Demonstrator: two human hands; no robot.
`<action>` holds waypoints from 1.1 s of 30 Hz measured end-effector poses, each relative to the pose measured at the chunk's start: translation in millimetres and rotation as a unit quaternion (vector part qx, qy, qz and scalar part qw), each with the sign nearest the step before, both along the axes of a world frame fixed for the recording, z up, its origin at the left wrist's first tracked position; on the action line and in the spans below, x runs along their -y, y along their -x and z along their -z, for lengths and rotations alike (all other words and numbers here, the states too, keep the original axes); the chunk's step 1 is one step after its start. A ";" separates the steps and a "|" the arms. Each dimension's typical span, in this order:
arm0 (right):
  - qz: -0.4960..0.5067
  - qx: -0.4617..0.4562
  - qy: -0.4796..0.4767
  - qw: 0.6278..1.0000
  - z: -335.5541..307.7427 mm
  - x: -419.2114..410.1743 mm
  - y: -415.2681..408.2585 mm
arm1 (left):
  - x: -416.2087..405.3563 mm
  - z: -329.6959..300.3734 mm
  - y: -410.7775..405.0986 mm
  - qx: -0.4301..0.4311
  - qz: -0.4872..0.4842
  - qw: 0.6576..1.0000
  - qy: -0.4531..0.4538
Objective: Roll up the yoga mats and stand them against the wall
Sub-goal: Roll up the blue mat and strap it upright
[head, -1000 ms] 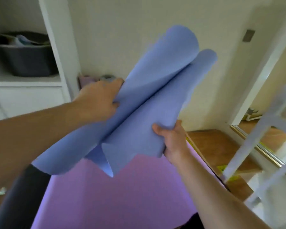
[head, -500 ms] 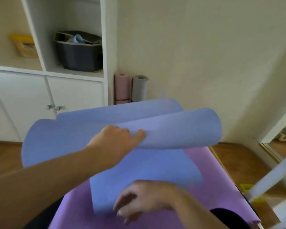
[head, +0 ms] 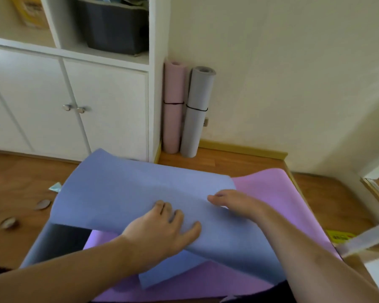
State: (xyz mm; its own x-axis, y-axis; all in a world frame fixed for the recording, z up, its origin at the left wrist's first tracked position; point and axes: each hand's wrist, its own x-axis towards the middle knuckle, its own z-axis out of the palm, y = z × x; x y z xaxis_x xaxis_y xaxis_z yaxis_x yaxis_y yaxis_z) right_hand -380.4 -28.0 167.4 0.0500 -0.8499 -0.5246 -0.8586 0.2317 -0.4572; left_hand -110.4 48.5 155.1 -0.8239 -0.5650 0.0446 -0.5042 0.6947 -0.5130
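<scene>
A blue yoga mat [head: 127,193] lies loosely folded over itself on top of a flat purple mat [head: 278,204] on the floor. My left hand [head: 162,230] presses on the blue mat's folded part, thumb hooked over its lower edge, fingers spread. My right hand [head: 232,203] rests flat on the blue mat near its right edge. A pink rolled mat [head: 173,101] and a grey rolled mat [head: 196,110], each bound by a black band, stand upright against the cream wall [head: 293,73] beside the cabinet.
A white cabinet [head: 109,110] with two knobs stands at left, with a dark bin [head: 114,25] on its shelf. Small scraps [head: 42,204] lie on the wood floor at left. A white frame [head: 363,237] and a yellow item [head: 339,236] are at right.
The blue mat came down from the air onto the purple mat and spread out wider. Both hands moved down onto it. The view tilted down towards the floor.
</scene>
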 end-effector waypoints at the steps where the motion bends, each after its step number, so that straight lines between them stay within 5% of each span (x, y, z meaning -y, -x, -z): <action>1: 0.049 0.063 -0.029 0.996 12.1 2.4 3.5 | 0.6 -2.9 -1.6 -0.011 -0.001 1.000 0.006; 3: 0.101 0.146 -0.103 0.979 21.6 0.1 3.3 | 2.3 -6.3 -2.9 -0.027 -0.006 1.000 0.008; 5: 0.041 0.093 -0.098 0.990 25.3 7.8 7.0 | 7.1 -2.2 -5.5 -0.039 -0.019 0.999 -0.013; 8: -0.034 -0.035 0.008 0.999 17.8 21.0 6.3 | 15.8 6.1 -15.1 -0.018 -0.103 0.987 -0.125; 11: -0.045 -0.066 0.188 0.979 -4.0 19.8 0.5 | 19.9 -2.8 -20.7 -0.140 -0.161 0.934 -0.288; 13: -0.108 -0.128 0.301 0.939 -16.7 11.0 -9.2 | 29.9 -23.7 -22.4 -0.298 -0.181 0.869 -0.351; 15: -0.219 -0.165 0.387 0.881 -20.1 -2.3 -17.9 | 47.4 -41.4 -27.2 -0.424 -0.149 0.862 -0.237; 16: -0.270 -0.171 0.421 0.849 -20.4 -11.8 -22.9 | 58.2 -47.2 -32.8 -0.440 -0.152 0.863 -0.195; 18: -0.359 -0.185 0.471 0.784 -13.1 -33.4 -31.2 | 76.0 -55.9 -49.3 -0.415 -0.220 0.843 -0.262; 21: -0.404 -0.210 0.548 0.702 -5.1 -62.7 -36.1 | 88.9 -45.6 -63.9 -0.282 -0.347 0.732 -0.514; 25: -0.353 -0.204 0.604 0.685 -5.7 -76.9 -28.1 | 80.1 -9.5 -59.9 -0.217 -0.365 0.561 -0.711; 27: -0.345 -0.195 0.596 0.698 -8.7 -76.4 -26.3 | 75.4 -0.6 -57.4 -0.253 -0.380 0.572 -0.681; 30: -0.340 -0.235 0.487 0.769 -9.5 -70.9 -24.5 | 77.9 -10.0 -53.4 -0.345 -0.385 0.658 -0.547; 33: -0.274 -0.207 0.360 0.868 -6.2 -71.8 -18.0 | 74.4 -31.6 -45.5 -0.378 -0.325 0.806 -0.319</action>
